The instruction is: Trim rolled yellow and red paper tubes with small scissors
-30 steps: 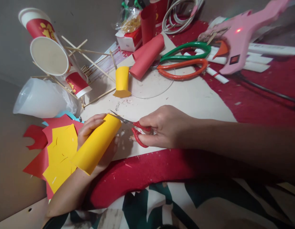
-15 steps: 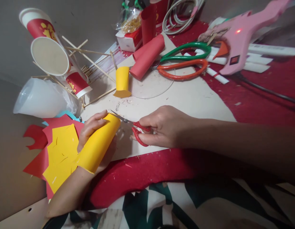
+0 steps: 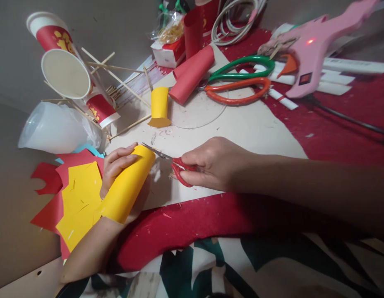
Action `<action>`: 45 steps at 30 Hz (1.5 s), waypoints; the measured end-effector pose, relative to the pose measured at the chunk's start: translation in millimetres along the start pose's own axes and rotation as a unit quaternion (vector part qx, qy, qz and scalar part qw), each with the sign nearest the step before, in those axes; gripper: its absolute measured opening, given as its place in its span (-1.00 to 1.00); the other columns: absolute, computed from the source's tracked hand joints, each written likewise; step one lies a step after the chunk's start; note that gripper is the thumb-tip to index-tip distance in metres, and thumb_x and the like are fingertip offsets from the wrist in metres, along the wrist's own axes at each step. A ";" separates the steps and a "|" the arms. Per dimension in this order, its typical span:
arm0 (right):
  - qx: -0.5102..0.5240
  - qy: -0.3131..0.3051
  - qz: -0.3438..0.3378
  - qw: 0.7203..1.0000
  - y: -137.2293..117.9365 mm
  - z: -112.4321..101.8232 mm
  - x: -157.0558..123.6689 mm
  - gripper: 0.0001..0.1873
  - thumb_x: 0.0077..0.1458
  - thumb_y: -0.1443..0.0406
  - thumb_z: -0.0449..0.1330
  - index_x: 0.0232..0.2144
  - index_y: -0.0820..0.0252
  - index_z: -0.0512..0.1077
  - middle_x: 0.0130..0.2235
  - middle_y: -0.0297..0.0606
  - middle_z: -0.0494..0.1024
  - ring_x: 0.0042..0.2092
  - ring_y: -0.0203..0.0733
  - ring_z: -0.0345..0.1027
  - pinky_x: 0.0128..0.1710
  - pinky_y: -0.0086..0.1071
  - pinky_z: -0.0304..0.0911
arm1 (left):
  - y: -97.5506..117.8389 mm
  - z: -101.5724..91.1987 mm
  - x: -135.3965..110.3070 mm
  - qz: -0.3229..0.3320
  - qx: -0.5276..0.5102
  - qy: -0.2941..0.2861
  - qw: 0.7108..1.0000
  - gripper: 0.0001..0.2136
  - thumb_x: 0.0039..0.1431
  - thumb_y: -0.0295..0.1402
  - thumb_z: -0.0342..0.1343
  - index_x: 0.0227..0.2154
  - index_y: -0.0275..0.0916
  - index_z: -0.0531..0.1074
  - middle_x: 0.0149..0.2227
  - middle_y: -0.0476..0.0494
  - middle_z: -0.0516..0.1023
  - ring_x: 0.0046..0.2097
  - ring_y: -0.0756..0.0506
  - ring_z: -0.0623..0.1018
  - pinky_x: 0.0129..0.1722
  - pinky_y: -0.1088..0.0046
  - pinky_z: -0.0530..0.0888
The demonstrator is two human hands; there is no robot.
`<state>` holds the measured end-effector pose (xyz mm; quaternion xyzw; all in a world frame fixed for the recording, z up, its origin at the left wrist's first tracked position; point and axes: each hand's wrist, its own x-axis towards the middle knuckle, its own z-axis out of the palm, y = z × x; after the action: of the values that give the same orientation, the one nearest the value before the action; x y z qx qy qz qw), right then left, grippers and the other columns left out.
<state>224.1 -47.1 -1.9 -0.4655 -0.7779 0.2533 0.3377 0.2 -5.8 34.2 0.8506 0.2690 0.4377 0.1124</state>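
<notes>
My left hand (image 3: pixel 116 167) is wrapped round a yellow paper tube (image 3: pixel 128 186) that lies tilted, its upper end pointing right. My right hand (image 3: pixel 210 163) grips small red-handled scissors (image 3: pixel 173 162), whose blades touch the tube's upper rim. Both hands hover just above a pale board (image 3: pixel 241 124). Yellow and red paper scraps (image 3: pixel 77 194) lie under my left forearm.
Further back lie a short yellow tube (image 3: pixel 159 106), a red paper roll (image 3: pixel 192 72), large green-and-orange scissors (image 3: pixel 238 78) and a pink glue gun (image 3: pixel 316 41) with white glue sticks. Paper cups (image 3: pixel 63 70), wooden sticks and a clear plastic cup (image 3: pixel 55 128) sit at left.
The yellow tube has slid slightly left and turned in my left hand. The scissor blades stay at its rim, shifted a little up and left.
</notes>
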 end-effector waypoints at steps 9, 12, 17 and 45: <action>0.002 -0.006 -0.012 1.000 2.0 -1.8 0.2 -0.62 0.15 0.20 0.07 -0.66 0.23 0.35 -0.66 -0.40 0.29 -0.58 -0.40 -0.01 -0.51 -0.42 -0.14 | 2.3 -0.5 0.2 -0.013 0.024 0.003 1.000 -0.61 0.05 -0.21 0.34 -0.07 -0.11 0.42 -0.11 -0.11 0.49 0.02 -0.17 0.53 0.11 0.10 0.48; 0.007 0.005 -0.001 1.000 0.7 -2.9 -0.2 -0.61 0.14 0.19 0.07 -0.67 0.22 0.34 -0.69 -0.42 0.24 -0.59 -0.40 -0.05 -0.51 -0.42 -0.13 | -0.7 -1.6 0.3 0.001 0.039 -0.004 0.999 -0.62 0.05 -0.21 0.32 -0.07 -0.11 0.41 -0.10 -0.12 0.51 0.01 -0.16 0.54 0.06 0.13 0.51; -0.003 0.032 0.030 0.999 -4.7 -6.1 -0.3 -0.58 0.05 0.12 0.13 -0.73 0.20 0.26 -0.71 -0.47 0.06 -0.58 -0.39 -0.23 -0.54 -0.41 -0.16 | -2.9 -4.9 0.6 0.026 0.027 -0.031 0.999 -0.59 0.03 -0.31 0.34 -0.04 -0.14 0.41 -0.05 -0.14 0.51 0.05 -0.17 0.55 0.09 0.15 0.50; -0.021 -0.015 0.043 0.999 -6.1 -10.8 1.7 -0.60 0.04 0.10 0.12 -0.70 0.19 0.28 -0.67 -0.43 0.14 -0.55 -0.37 -0.17 -0.50 -0.39 -0.16 | -10.9 -3.9 -3.3 0.004 -0.047 -0.038 0.998 -0.66 0.09 -0.22 0.30 -0.09 -0.08 0.41 -0.05 -0.11 0.52 0.10 -0.21 0.54 0.19 -0.02 0.45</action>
<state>228.4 -47.4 9.9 -0.5017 -0.7674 0.2582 0.3047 -8.4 1.2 29.6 0.8614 0.2399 0.4178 0.1606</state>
